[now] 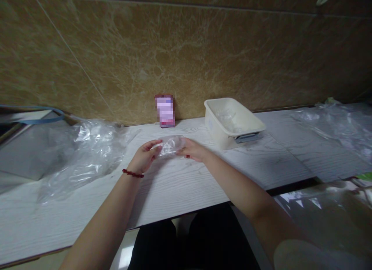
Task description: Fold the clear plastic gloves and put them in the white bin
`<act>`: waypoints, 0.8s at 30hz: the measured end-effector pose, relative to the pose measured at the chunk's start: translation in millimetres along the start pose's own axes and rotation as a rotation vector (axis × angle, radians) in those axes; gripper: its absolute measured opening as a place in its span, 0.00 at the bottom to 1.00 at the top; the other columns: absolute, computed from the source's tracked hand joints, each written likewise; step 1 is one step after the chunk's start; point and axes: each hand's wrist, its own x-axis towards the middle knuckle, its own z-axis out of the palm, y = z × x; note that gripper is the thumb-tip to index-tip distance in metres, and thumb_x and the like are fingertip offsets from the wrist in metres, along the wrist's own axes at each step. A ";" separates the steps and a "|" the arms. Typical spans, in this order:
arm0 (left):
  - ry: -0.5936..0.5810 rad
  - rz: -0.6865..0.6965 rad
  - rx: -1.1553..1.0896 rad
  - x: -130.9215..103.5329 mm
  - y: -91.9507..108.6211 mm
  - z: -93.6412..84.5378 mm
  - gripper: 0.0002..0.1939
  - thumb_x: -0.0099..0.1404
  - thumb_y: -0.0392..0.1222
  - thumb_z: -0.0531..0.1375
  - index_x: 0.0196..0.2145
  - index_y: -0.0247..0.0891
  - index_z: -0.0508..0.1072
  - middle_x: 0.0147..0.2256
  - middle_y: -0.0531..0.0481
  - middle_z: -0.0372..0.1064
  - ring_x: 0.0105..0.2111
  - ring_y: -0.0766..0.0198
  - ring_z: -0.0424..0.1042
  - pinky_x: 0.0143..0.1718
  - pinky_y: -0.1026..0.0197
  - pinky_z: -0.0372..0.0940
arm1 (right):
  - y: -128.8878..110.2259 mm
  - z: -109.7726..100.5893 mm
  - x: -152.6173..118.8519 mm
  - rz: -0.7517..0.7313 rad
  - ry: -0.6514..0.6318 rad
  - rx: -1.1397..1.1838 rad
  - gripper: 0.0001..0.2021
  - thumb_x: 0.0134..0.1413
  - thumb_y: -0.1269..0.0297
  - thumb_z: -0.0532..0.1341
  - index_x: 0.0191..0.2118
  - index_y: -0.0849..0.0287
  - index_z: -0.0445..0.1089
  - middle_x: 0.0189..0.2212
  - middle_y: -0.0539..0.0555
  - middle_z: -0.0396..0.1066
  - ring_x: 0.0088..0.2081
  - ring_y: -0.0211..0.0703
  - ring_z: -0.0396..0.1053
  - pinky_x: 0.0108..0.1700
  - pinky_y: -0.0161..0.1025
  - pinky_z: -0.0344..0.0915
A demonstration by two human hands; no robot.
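Observation:
Between my two hands, just above the white wood-grain table (pixel 174 196), is a small clear plastic piece (pixel 170 145), shiny and see-through; whether it is a bag or a moulded container I cannot tell. My left hand (pixel 147 155), with a dark red bead bracelet at the wrist, pinches its left end. On the opposite end, the fingers of my right hand (pixel 192 149) are closed. Behind them a phone (pixel 165 111) with a blurred screen leans upright on the wall. A cream plastic bin (pixel 213 124) stands to the right, with some clear pieces inside.
A crumpled clear plastic bag (pixel 93 146) lies at the left, against a pale box (pixel 26 157) with a blue strap. More clear plastic sheeting (pixel 343 122) spreads at the far right. The brown marbled wall (pixel 174 49) closes off the back. A plastic-covered bundle (pixel 325 208) sits at the lower right.

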 end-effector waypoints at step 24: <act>-0.387 -0.012 0.204 -14.6 20.4 -10.5 0.24 0.44 0.30 0.63 0.41 0.38 0.68 0.33 0.51 0.67 0.28 0.70 0.65 0.29 0.69 0.61 | 3.8 -7.7 3.4 -0.018 0.024 -0.148 0.13 0.33 0.70 0.65 0.31 0.63 0.66 0.21 0.46 0.64 0.21 0.29 0.60 0.23 0.28 0.56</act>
